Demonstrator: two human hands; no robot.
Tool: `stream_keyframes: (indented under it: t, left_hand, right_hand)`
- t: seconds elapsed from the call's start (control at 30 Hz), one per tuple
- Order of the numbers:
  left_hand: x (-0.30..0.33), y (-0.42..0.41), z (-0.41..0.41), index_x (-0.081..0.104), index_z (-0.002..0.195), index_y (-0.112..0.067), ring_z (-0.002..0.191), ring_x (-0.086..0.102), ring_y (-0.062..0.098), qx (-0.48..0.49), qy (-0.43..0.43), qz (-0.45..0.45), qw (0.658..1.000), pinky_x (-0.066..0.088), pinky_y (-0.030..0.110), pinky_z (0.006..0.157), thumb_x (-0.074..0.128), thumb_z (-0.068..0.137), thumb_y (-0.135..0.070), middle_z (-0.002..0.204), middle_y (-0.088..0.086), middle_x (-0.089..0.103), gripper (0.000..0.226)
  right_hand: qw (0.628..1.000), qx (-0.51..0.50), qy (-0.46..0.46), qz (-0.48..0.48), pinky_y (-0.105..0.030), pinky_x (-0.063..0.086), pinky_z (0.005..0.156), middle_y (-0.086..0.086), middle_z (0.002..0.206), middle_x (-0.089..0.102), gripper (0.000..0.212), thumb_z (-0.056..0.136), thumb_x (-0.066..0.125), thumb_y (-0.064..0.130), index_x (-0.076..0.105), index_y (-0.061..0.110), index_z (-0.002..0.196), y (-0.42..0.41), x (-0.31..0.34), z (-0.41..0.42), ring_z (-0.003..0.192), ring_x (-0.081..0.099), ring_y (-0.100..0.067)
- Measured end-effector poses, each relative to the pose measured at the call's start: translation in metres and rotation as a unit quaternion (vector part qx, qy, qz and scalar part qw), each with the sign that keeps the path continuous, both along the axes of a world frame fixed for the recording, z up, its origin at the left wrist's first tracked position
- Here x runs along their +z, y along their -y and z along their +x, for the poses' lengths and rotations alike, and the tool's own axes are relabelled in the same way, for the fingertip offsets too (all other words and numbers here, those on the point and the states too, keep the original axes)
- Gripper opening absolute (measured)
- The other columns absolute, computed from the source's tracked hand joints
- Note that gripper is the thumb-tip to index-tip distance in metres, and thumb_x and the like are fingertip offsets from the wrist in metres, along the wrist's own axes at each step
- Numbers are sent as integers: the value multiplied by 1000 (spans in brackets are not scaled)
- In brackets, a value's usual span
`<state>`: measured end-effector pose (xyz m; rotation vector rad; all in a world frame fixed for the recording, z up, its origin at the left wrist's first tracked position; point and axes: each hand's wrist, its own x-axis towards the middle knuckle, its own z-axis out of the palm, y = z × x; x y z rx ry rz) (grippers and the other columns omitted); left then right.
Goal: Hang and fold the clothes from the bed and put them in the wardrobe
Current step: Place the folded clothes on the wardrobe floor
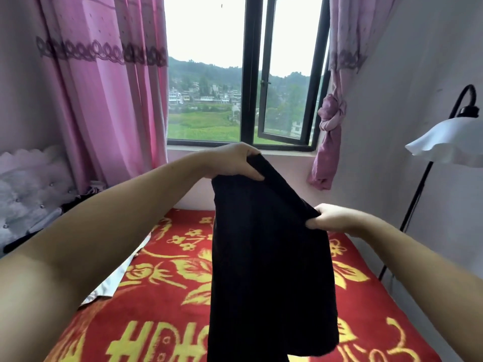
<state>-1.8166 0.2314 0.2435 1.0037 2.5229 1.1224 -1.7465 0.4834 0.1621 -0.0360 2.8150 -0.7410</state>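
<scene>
Black garment [269, 257] hung in the air above the bed [162, 296], held up by its top edge between both hands. Left hand [232, 163] gripped the higher, farther corner, thumb lying across the front of the cloth and fingers [252, 152] curled over the edge behind it. Right hand [332, 218] pinched the lower, nearer corner, fingers pressed together on a fold of the fabric. From that slanted top edge the garment dropped in a long, dark panel, matte and soft-looking, with faint vertical ribs, its lower end out of view below the bed's near edge. The bed was covered by a fuzzy red blanket with yellow flower and leaf patterns. A pale cloth [115, 280] lay on the bed left of the garment. Beyond the bed stood a black-framed window [251, 74], pink curtains [104, 87] either side.
</scene>
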Motion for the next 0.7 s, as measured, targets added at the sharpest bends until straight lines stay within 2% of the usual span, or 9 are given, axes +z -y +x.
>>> stream_keyframes:
  t: [0.1,0.23,0.27,0.33,0.43,0.5,0.57,0.63,0.7]
  left_hand:
    - [-15,6,-15,69,86,-20,75,71,19,31,39,-48,998,59,43,74,75,80,-15,79,-2,72,10]
    - [-12,23,-33,66,101,-11,84,72,25,60,104,-51,991,58,46,80,78,78,-19,93,8,74,28]
    - [-10,28,-38,64,103,-11,86,72,26,61,117,-40,990,58,44,79,79,76,-20,93,8,74,32]
    - [-7,36,-45,63,104,-11,86,72,25,56,134,-30,989,59,39,73,80,75,-21,94,7,74,35]
    - [-14,43,-53,66,103,-14,85,72,24,44,137,-92,985,58,39,74,79,76,-21,95,7,74,31]
    - [-21,43,-59,66,103,-14,86,72,26,54,141,-146,978,57,45,80,78,77,-20,97,7,74,29]
    - [-24,41,-67,66,104,-13,88,72,27,73,152,-217,962,55,49,86,79,76,-23,96,6,74,32]
    - [-29,38,-79,65,100,-13,86,72,25,79,168,-286,940,56,45,86,79,76,-27,91,3,75,30]
    - [-41,31,-96,66,96,-14,82,72,23,80,186,-311,929,58,41,81,77,79,-26,87,2,75,24]
  right_hand:
    - [993,-57,-93,-48,-32,43,70,-4,81,63,21,86,52,18,63,1,90,-4,-25,-16,78,58,-20]
    - [941,-132,-262,-171,-33,47,74,-1,84,67,14,89,52,22,62,12,93,10,-55,-29,82,62,-20]
    - [934,-120,-275,-197,-32,48,74,2,84,69,13,90,54,24,64,16,94,12,-60,-31,81,64,-16]
    - [946,-54,-246,-207,-23,50,73,9,84,71,11,89,61,29,68,26,96,12,-68,-36,78,65,-4]
    - [977,34,-169,-124,-16,47,64,9,81,72,8,87,65,28,70,29,93,3,-74,-46,68,63,4]
    - [990,39,-132,-31,-20,48,66,6,82,71,9,85,63,26,71,23,89,-10,-72,-60,73,65,-2]
    - [993,4,-87,77,-29,50,71,0,86,70,8,84,59,25,66,21,84,-25,-75,-76,82,66,-16]
    - [983,-65,-58,162,-33,49,72,-1,91,67,8,83,53,28,60,23,81,-36,-90,-88,87,64,-23]
    - [971,-125,-65,191,-31,47,70,-1,98,67,14,83,48,28,61,23,87,-40,-118,-99,92,63,-26]
